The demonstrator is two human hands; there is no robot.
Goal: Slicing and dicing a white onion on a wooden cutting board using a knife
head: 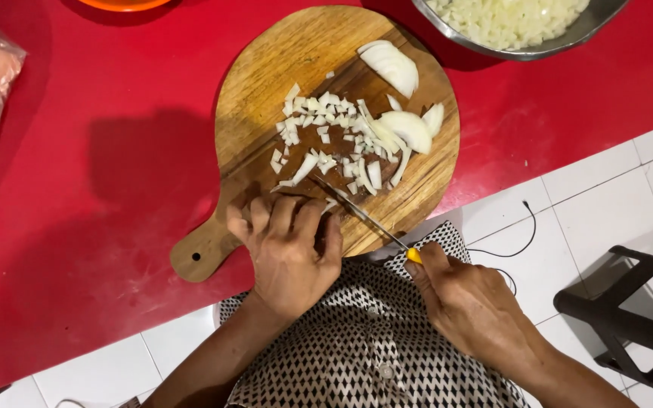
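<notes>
Right hand (474, 306) gripping yellow-handled knife (360, 214), left hand (290, 245) curled, empty, knuckles on board (266, 75) beside blade. Could nick fingertips (239, 221) near chopped onion (334, 132).

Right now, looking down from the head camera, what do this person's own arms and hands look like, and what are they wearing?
Both forearms are bare, with no sleeves reaching them. The left hand and the right hand wear no gloves, and no rings, watch or bracelets show. Below them is a black-and-white patterned fabric garment with small buttons down its middle.
</notes>
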